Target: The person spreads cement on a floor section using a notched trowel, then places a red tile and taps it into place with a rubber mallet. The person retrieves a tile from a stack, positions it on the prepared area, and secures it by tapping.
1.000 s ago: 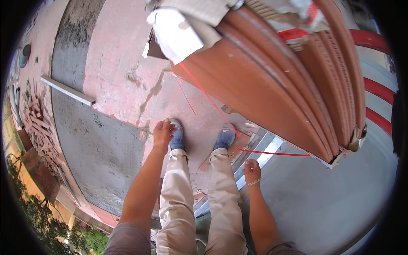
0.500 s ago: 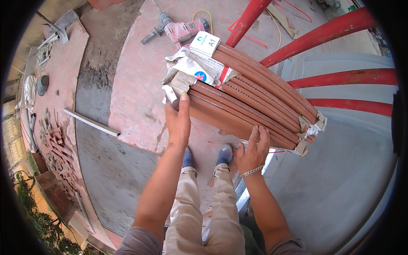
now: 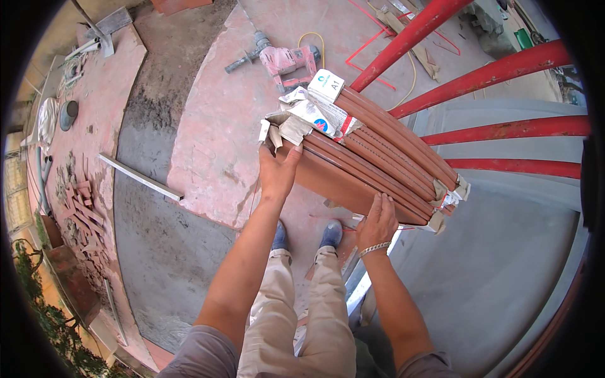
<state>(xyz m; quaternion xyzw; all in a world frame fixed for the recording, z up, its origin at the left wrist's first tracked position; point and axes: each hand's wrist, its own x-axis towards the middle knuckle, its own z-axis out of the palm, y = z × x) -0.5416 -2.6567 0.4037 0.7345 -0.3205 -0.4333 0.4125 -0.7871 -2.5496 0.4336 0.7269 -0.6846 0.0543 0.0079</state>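
Reddish-brown tiles (image 3: 378,165) stand on edge, packed side by side in torn cardboard and white wrapping (image 3: 309,115). My left hand (image 3: 277,173) holds the left end of the nearest tile (image 3: 334,181), thumb over its upper edge beside the torn cardboard. Its other fingers are partly hidden at the tile's end. Toward the same tile's right end, my right hand (image 3: 378,223) has its fingers together on the face and upper edge; the right thumb is mostly hidden. A chain bracelet (image 3: 375,248) circles my right wrist.
Beyond the tiles lies a pink dusty rotary hammer drill (image 3: 287,61). Red metal bars (image 3: 504,129) rise at the right above a grey smooth surface (image 3: 485,264). On the left are a straight metal bar (image 3: 140,177) and a pile of broken tile pieces (image 3: 83,211).
The view has shifted slightly, so the tiles and drill sit a little lower. My left fingers have curled further round the tile's end; my right fingers are drawn closer together.
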